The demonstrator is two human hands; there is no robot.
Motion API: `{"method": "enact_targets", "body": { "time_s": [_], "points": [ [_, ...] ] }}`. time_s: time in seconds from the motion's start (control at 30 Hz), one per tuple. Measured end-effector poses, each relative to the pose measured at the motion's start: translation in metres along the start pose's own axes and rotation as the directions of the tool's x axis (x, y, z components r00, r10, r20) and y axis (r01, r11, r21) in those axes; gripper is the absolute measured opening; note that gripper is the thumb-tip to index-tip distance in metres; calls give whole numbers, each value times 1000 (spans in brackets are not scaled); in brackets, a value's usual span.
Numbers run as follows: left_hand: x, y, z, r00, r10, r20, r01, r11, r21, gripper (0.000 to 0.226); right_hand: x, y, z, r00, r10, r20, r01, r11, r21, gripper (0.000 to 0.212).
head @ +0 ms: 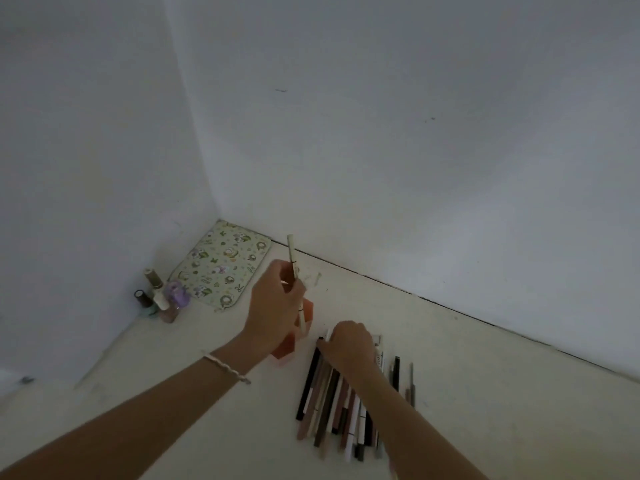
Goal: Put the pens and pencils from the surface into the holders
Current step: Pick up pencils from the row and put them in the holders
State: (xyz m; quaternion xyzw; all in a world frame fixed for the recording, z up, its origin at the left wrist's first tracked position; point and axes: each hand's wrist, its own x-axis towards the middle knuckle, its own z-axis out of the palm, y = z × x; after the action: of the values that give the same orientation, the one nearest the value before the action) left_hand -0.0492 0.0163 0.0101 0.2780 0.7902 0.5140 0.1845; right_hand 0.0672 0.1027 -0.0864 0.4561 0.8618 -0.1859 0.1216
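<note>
Right, the left hand (277, 303) is up over the desk (485, 393), fingers pinched around a cream-coloured pen (295, 271) that stands nearly upright, its top poking above the knuckles and its lower end coming out below the hand. Directly beneath that hand sits an orange holder (306, 311), mostly hidden by the wrist and palm, with the pen's lower tip down at its edge; whether the tip is inside it I cannot tell. A pale beaded bracelet (227, 368) circles the left wrist.

Over on the other side, the right hand (349, 342) is down on the far end of the row of pens and pencils (334, 407), fingers curled over their tips; whether it has actually gripped one I cannot tell. That row lies flat on the desk, side by side, black, brown, beige and white barrels, just beside the holder. A couple of thinner grey ones lie slightly apart at the right edge of the row.

Back in the corner, a patterned pouch (221, 265) lies flat against the wall (415, 133), and a small cluster of nail polish bottles (159, 296) stands beside it.
</note>
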Motion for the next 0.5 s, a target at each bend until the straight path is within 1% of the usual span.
{"method": "enact_targets", "body": {
  "time_s": [0.07,0.1,0.2,0.27,0.33,0.37,0.4,0.43,0.47,0.5],
  "points": [
    [5,5,-15,999,-35,-34,31,994,-106,22,-1,-8,13,1000,-9,-27,5,990,-143,45],
    [6,5,-21,998,-45,-46,39,990,-137,22,-1,-10,18,999,-13,-47,5,985,-170,46],
    [4,5,-28,996,-86,-27,77,969,-233,17,-1,-17,27,995,-30,-96,14,987,-162,33],
    [2,2,-30,995,-95,-22,87,967,-238,17,-1,-23,28,994,-18,-104,3,990,-140,28],
    [0,-2,-31,997,-75,-29,66,971,-231,18,-2,-27,27,994,6,-105,-19,993,-118,28],
    [1,-3,-31,997,-60,-40,49,971,-233,22,-2,-28,24,994,27,-106,-37,994,-98,29],
    [2,-4,-34,997,-47,-55,32,971,-237,36,-2,-28,20,992,55,-112,-62,997,-55,29],
    [6,-6,-38,997,-25,-75,6,970,-245,58,-2,-27,14,988,94,-121,-91,995,31,29],
    [10,-10,-44,995,12,-103,-37,968,-249,79,-1,-25,6,982,139,-131,-118,980,161,30],
    [15,-14,-51,989,59,-139,-90,969,-228,93,2,-22,-5,974,187,-129,-139,940,312,29]
  ]
}}
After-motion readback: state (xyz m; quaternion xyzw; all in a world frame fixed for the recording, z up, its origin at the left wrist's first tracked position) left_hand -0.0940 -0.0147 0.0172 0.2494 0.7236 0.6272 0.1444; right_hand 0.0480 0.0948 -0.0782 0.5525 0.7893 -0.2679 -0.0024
